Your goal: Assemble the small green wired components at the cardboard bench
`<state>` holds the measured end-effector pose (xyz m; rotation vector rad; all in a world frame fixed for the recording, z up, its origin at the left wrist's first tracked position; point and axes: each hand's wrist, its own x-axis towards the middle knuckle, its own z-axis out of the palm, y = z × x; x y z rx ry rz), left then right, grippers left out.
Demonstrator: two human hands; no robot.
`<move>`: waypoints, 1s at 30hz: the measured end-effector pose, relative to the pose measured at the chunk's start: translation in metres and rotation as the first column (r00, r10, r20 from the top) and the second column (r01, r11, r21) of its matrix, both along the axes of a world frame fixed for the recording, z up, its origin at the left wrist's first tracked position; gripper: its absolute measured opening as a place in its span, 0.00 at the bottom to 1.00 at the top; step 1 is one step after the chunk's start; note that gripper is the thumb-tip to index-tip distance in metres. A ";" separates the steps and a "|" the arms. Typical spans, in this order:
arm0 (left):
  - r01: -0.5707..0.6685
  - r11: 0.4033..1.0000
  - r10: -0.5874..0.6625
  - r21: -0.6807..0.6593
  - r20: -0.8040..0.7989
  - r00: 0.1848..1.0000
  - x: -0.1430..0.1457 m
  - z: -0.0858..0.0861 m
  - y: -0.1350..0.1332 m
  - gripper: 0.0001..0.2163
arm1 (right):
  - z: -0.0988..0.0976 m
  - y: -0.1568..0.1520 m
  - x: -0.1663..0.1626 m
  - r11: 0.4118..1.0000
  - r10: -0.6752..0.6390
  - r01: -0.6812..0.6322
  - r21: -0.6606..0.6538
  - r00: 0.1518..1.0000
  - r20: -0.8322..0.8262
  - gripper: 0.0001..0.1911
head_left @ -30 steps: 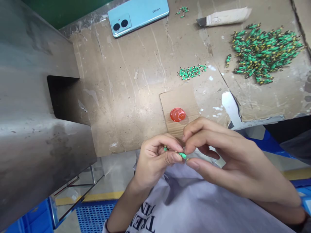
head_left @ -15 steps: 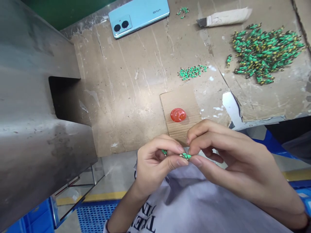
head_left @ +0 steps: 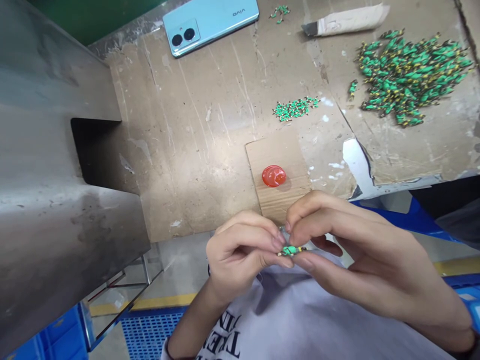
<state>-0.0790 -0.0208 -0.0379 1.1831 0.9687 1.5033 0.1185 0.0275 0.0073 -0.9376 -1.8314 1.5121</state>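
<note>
A tiny green figurine [head_left: 290,250] with a yellow band and dark end lies between my fingertips, just off the table's near edge. My left hand [head_left: 243,250] pinches its left end between thumb and index finger. From the other side, the thumb and index finger of my right hand [head_left: 337,240] close on it too. Fingertips cover some of its outline. Beyond my hands, a small red dish [head_left: 273,176] with a glossy surface sits on a cardboard piece [head_left: 277,147].
A heap of green figurines [head_left: 416,75] lies at the right, one figurine [head_left: 352,90] beside it. Small green pieces [head_left: 296,108] form a cluster mid-table, with a few more green bits [head_left: 279,12] farther back. A blue phone [head_left: 212,25], a wrapped blade [head_left: 348,21] and a metal housing [head_left: 56,200] are also there.
The figurine has turned between my fingers, and its yellow and dark end now shows. My left fingers have curled in, hiding a green piece seen earlier inside that hand.
</note>
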 end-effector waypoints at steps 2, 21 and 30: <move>-0.009 0.999 0.010 0.047 -0.024 1.000 -0.001 -0.002 -0.001 0.07 | 0.001 0.000 0.000 1.000 0.001 -0.001 0.009 1.000 -0.001 0.04; -0.036 0.990 0.044 0.138 -0.054 0.998 0.005 -0.004 0.002 0.07 | -0.001 -0.002 -0.003 0.999 -0.009 0.011 0.030 0.999 -0.046 0.03; 0.007 0.991 0.004 0.137 -0.077 0.997 0.002 0.000 0.005 0.08 | -0.001 0.000 -0.004 0.998 0.029 -0.026 0.052 0.998 -0.055 0.05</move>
